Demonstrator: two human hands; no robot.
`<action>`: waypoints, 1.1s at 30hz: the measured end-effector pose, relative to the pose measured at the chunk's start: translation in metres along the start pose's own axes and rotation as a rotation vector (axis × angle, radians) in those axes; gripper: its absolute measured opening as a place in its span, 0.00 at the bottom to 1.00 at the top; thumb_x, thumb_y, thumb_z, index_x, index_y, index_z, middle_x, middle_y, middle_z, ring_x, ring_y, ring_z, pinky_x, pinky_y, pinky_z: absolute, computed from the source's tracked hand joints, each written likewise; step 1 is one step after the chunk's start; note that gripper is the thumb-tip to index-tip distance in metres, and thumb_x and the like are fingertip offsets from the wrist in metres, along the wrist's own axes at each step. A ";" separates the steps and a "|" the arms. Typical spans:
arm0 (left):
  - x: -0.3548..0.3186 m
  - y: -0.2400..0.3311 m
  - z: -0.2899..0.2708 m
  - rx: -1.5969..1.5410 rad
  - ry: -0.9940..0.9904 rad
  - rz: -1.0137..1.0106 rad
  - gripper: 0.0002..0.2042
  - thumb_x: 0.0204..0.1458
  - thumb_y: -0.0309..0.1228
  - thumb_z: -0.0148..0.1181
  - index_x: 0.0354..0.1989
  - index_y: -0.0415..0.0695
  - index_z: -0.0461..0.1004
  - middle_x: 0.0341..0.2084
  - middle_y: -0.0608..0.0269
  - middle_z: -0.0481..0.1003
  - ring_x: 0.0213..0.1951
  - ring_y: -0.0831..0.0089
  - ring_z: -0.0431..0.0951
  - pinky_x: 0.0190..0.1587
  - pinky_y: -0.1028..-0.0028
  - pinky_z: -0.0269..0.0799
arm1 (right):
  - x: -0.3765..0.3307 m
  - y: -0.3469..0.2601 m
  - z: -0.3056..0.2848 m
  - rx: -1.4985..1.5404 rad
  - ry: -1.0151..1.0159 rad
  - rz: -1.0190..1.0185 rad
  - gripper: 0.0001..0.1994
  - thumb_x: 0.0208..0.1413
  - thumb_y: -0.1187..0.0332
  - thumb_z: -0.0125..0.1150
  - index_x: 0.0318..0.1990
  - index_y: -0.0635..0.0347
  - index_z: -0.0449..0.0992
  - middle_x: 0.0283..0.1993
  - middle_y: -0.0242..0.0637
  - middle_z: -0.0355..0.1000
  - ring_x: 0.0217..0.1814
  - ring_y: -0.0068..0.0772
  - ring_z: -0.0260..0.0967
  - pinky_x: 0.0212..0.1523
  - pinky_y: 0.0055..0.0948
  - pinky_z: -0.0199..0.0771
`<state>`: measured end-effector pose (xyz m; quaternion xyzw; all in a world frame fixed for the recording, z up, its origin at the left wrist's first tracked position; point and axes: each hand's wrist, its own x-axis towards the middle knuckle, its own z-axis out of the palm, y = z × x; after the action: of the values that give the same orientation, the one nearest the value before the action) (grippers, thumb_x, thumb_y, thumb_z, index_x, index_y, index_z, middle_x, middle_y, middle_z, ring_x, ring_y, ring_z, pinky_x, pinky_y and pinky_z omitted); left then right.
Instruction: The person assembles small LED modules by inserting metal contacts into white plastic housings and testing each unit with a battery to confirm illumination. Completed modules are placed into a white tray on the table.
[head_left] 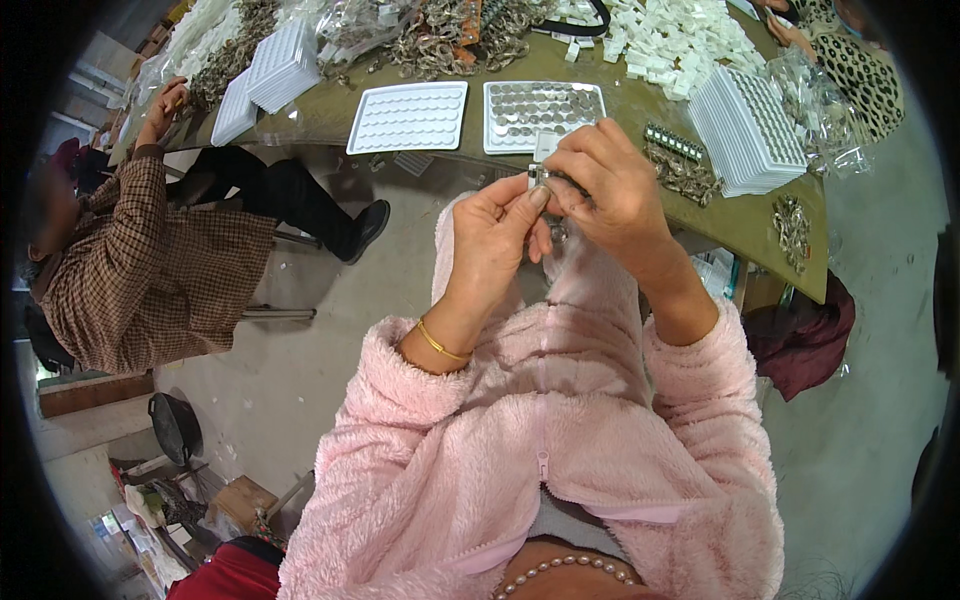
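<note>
Over my lap, just off the table edge, my left hand (494, 232) and my right hand (612, 190) meet. Between the fingertips of both hands is a small shiny metal-and-white piece (538, 177), too small to make out its kind. Partly covered by the right fingers, a small white tag-like piece (546, 144) shows just above it. Beyond my hands lies a white moulded tray (506, 146) with rows of round silvery pieces (545, 100). A second white tray (405, 117) to its left shows bare wavy hollows. My left wrist wears a gold-coloured bangle (442, 340).
Stacked white trays (748, 135) stand at the right, beside metal chain pieces (685, 182). Farther back are heaped white plastic pieces (680, 42) and tangled metal parts (450, 45). Another tray stack (283, 65) is at left, near a seated person (150, 250). Another person (855, 85) is far right.
</note>
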<state>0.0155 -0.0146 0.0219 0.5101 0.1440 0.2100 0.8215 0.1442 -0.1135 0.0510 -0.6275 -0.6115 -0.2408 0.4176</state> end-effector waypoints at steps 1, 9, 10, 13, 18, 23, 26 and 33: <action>-0.001 0.000 0.002 -0.004 0.014 0.016 0.10 0.63 0.27 0.56 0.44 0.30 0.77 0.30 0.56 0.81 0.19 0.81 0.72 0.19 0.82 0.66 | -0.002 0.000 0.000 0.007 -0.011 0.006 0.12 0.35 0.78 0.68 0.32 0.62 0.76 0.31 0.35 0.71 0.32 0.41 0.68 0.30 0.35 0.71; -0.005 -0.011 -0.008 0.064 0.015 -0.008 0.06 0.61 0.27 0.59 0.37 0.36 0.77 0.22 0.70 0.76 0.19 0.88 0.67 0.19 0.84 0.58 | -0.019 -0.003 0.002 0.266 -0.073 0.118 0.07 0.42 0.78 0.66 0.32 0.63 0.79 0.32 0.38 0.72 0.34 0.42 0.69 0.33 0.36 0.72; -0.003 -0.013 -0.012 0.091 0.033 -0.013 0.06 0.61 0.27 0.60 0.36 0.37 0.77 0.21 0.73 0.74 0.18 0.89 0.65 0.19 0.84 0.56 | -0.019 -0.001 0.000 0.277 -0.089 0.165 0.07 0.44 0.80 0.65 0.33 0.64 0.79 0.32 0.39 0.72 0.35 0.42 0.69 0.35 0.35 0.72; -0.001 -0.017 -0.022 0.129 0.037 -0.027 0.06 0.60 0.30 0.61 0.37 0.40 0.78 0.20 0.78 0.69 0.18 0.91 0.60 0.19 0.85 0.51 | -0.014 0.011 -0.007 0.185 -0.096 0.266 0.07 0.47 0.82 0.64 0.35 0.64 0.80 0.34 0.40 0.73 0.38 0.42 0.71 0.38 0.33 0.72; -0.001 -0.016 -0.021 0.098 0.037 -0.047 0.08 0.61 0.32 0.61 0.37 0.39 0.79 0.19 0.79 0.66 0.18 0.91 0.57 0.19 0.85 0.47 | -0.002 0.038 0.013 -0.239 -0.074 0.272 0.03 0.48 0.75 0.64 0.31 0.57 0.80 0.32 0.34 0.73 0.38 0.42 0.71 0.37 0.39 0.72; -0.001 -0.005 -0.019 0.016 0.072 -0.051 0.09 0.61 0.31 0.60 0.41 0.37 0.78 0.19 0.76 0.66 0.19 0.91 0.57 0.19 0.85 0.47 | 0.000 0.044 0.020 -0.282 -0.081 0.178 0.04 0.45 0.74 0.66 0.30 0.57 0.78 0.32 0.33 0.72 0.37 0.42 0.71 0.35 0.39 0.72; 0.000 -0.001 -0.019 -0.098 0.020 -0.052 0.10 0.62 0.30 0.58 0.45 0.36 0.77 0.21 0.74 0.67 0.20 0.89 0.58 0.20 0.85 0.50 | 0.003 0.035 0.010 -0.156 -0.057 0.225 0.06 0.45 0.76 0.66 0.31 0.58 0.77 0.33 0.33 0.73 0.36 0.42 0.71 0.34 0.37 0.72; -0.002 -0.001 -0.007 -0.072 -0.046 -0.031 0.10 0.63 0.27 0.56 0.48 0.35 0.75 0.25 0.67 0.74 0.20 0.86 0.64 0.22 0.84 0.58 | -0.003 -0.002 -0.003 0.271 -0.012 0.227 0.08 0.44 0.82 0.64 0.34 0.62 0.76 0.33 0.38 0.74 0.32 0.43 0.69 0.33 0.34 0.72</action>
<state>0.0112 -0.0107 0.0182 0.4826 0.1251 0.1904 0.8457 0.1425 -0.1178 0.0509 -0.6318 -0.5661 -0.1035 0.5193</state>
